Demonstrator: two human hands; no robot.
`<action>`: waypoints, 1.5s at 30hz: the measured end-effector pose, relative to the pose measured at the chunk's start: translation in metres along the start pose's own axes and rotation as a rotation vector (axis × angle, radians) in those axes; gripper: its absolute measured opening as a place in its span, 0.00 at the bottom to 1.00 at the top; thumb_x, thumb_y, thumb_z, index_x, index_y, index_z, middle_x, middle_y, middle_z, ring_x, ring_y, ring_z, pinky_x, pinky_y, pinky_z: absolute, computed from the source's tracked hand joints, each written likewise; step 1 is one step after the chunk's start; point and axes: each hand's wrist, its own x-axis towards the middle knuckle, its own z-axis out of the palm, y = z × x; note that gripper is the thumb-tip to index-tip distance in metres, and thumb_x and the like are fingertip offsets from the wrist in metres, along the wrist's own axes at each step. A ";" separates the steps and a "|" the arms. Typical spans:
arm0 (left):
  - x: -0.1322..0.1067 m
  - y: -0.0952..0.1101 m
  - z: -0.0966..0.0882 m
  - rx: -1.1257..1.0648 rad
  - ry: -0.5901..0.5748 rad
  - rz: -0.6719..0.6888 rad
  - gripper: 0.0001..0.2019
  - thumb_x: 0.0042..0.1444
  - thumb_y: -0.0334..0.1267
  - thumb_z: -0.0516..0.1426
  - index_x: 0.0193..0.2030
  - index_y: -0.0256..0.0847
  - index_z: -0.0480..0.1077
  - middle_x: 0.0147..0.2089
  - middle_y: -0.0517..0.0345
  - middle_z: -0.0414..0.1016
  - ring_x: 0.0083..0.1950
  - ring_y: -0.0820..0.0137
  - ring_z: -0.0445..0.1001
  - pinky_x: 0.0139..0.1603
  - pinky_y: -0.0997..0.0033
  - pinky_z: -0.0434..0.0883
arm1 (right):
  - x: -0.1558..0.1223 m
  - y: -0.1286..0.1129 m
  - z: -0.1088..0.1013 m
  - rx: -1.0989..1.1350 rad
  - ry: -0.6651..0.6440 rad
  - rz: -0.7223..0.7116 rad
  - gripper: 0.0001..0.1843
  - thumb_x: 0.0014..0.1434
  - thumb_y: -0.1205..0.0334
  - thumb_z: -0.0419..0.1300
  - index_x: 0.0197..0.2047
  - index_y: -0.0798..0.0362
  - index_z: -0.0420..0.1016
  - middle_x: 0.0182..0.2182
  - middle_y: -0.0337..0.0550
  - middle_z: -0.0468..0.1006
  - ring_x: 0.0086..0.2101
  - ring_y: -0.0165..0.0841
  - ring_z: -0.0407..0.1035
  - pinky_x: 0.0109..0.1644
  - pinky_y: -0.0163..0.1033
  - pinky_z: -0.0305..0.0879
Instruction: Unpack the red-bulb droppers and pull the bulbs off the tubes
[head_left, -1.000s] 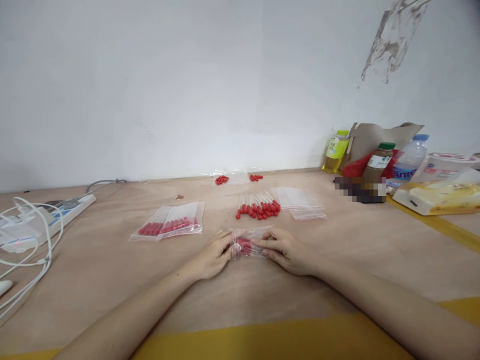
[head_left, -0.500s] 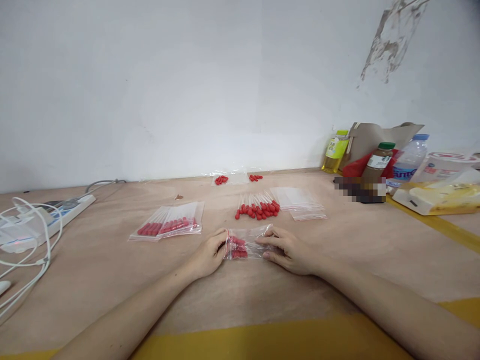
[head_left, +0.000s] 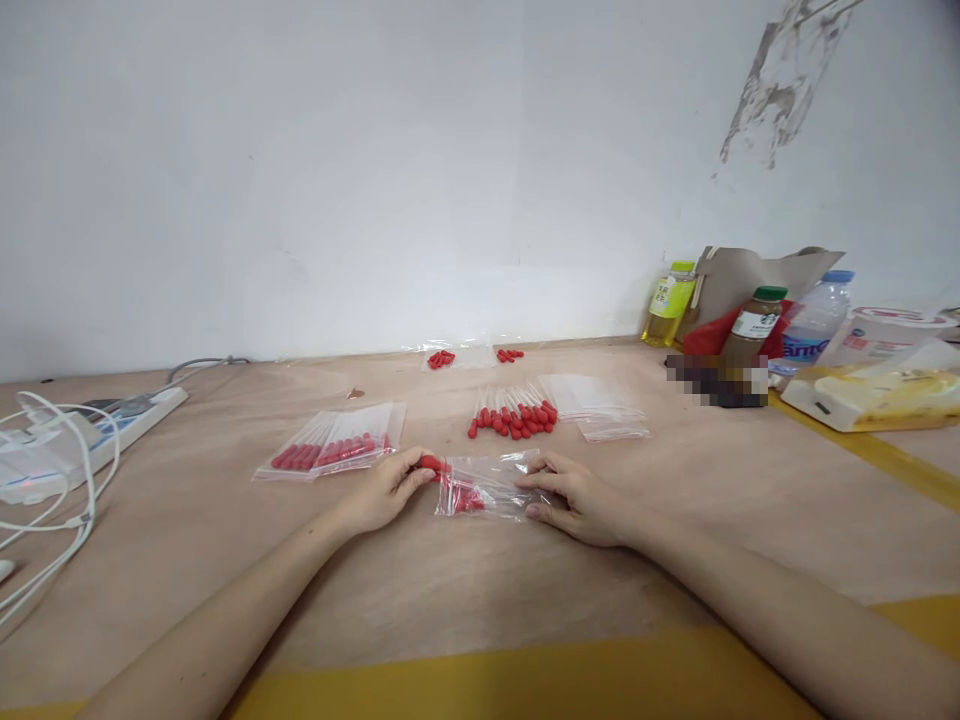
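A small clear zip bag (head_left: 487, 487) with red-bulbed droppers inside lies on the tabletop between my hands. My left hand (head_left: 386, 490) pinches a red bulb at the bag's left end, fingers closed. On the bag's right end rests my right hand (head_left: 581, 495), its fingertips pressed on the plastic. Just beyond lie a loose pile of red-bulbed droppers (head_left: 514, 414) and a stack of empty zip bags (head_left: 600, 405).
Filled dropper bags (head_left: 334, 450) lie to the left. Loose red bulbs (head_left: 442, 358) sit near the wall. A power strip with white cables (head_left: 67, 450) is at far left. Bottles (head_left: 754, 325), a paper bag and a tissue pack (head_left: 877, 395) crowd the right.
My left hand has slid left along the bag and now pinches a red bulb at its left end. The bag has stretched out to the left; my right hand stays put.
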 end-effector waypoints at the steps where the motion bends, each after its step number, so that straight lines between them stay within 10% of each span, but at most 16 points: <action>1: 0.000 -0.002 -0.004 -0.069 -0.026 -0.036 0.11 0.58 0.42 0.48 0.37 0.39 0.66 0.32 0.58 0.68 0.33 0.72 0.66 0.36 0.73 0.63 | 0.000 0.000 0.000 -0.002 -0.002 0.000 0.19 0.57 0.56 0.53 0.51 0.51 0.68 0.44 0.47 0.65 0.41 0.31 0.63 0.47 0.39 0.62; 6: 0.000 -0.013 -0.015 -0.504 -0.196 -0.235 0.16 0.53 0.42 0.55 0.47 0.39 0.62 0.35 0.57 0.70 0.33 0.73 0.68 0.38 0.70 0.66 | 0.000 -0.001 -0.001 -0.009 -0.005 0.001 0.18 0.57 0.56 0.53 0.50 0.51 0.68 0.44 0.47 0.65 0.42 0.33 0.63 0.48 0.40 0.62; 10: 0.002 -0.012 -0.014 -0.548 -0.117 -0.268 0.14 0.50 0.43 0.57 0.41 0.37 0.64 0.35 0.57 0.71 0.32 0.75 0.69 0.36 0.72 0.67 | 0.000 -0.001 -0.001 -0.002 -0.004 0.005 0.18 0.57 0.56 0.53 0.50 0.51 0.68 0.44 0.47 0.65 0.42 0.33 0.63 0.48 0.40 0.62; 19: -0.004 -0.003 -0.073 -0.311 0.329 -0.235 0.19 0.45 0.48 0.60 0.39 0.38 0.64 0.34 0.56 0.75 0.35 0.69 0.74 0.36 0.67 0.72 | 0.001 0.001 0.002 0.002 0.003 0.009 0.18 0.56 0.57 0.54 0.49 0.52 0.69 0.44 0.48 0.65 0.43 0.33 0.63 0.49 0.41 0.62; 24: 0.015 -0.007 -0.054 0.135 0.627 -0.013 0.12 0.52 0.45 0.55 0.40 0.41 0.68 0.40 0.55 0.75 0.39 0.69 0.74 0.40 0.68 0.71 | 0.001 0.000 0.000 -0.009 -0.006 0.008 0.18 0.57 0.57 0.53 0.49 0.52 0.69 0.44 0.48 0.65 0.42 0.33 0.63 0.48 0.40 0.62; 32: 0.076 -0.039 0.015 0.638 0.300 0.219 0.10 0.57 0.33 0.49 0.42 0.41 0.70 0.38 0.54 0.72 0.37 0.70 0.72 0.38 0.72 0.67 | 0.001 -0.003 -0.003 -0.018 0.000 -0.003 0.18 0.57 0.57 0.53 0.50 0.52 0.69 0.43 0.47 0.65 0.41 0.32 0.63 0.48 0.39 0.61; 45: 0.085 -0.041 0.017 0.441 0.174 0.222 0.14 0.53 0.43 0.56 0.45 0.40 0.70 0.40 0.55 0.74 0.38 0.70 0.72 0.39 0.73 0.68 | 0.001 -0.003 -0.003 -0.019 0.006 -0.017 0.18 0.57 0.57 0.53 0.49 0.52 0.69 0.43 0.47 0.66 0.41 0.32 0.63 0.48 0.39 0.61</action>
